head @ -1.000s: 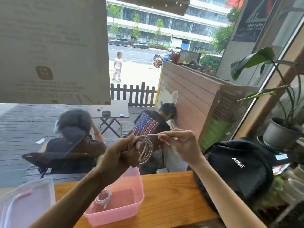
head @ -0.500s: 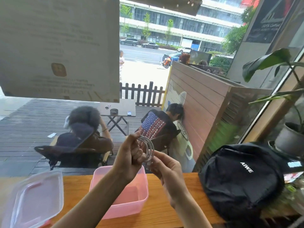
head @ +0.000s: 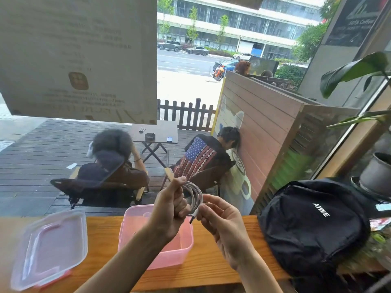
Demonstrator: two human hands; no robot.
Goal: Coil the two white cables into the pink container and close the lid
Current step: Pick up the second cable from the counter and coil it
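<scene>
My left hand [head: 170, 205] is raised above the pink container [head: 135, 225] and grips a coiled white cable [head: 195, 194]. My right hand [head: 220, 220] pinches the cable's loose end, whose plug tip points down between the two hands. The container stands open on the wooden counter [head: 211, 269]; my left forearm hides most of its inside, so the other cable is not visible. The clear lid [head: 50, 246] with a pink rim lies flat on the counter to the container's left.
A black backpack [head: 313, 225] sits on the counter's right part. Potted plants [head: 376, 172] stand behind it at the far right. A window runs along the counter's far edge, with a paper notice [head: 78, 58] on the glass and people seated outside.
My right hand came down from stretching the cable sideways to pinching its end close under the coil. The coil in my left hand has grown tighter. The view shifted slightly.
</scene>
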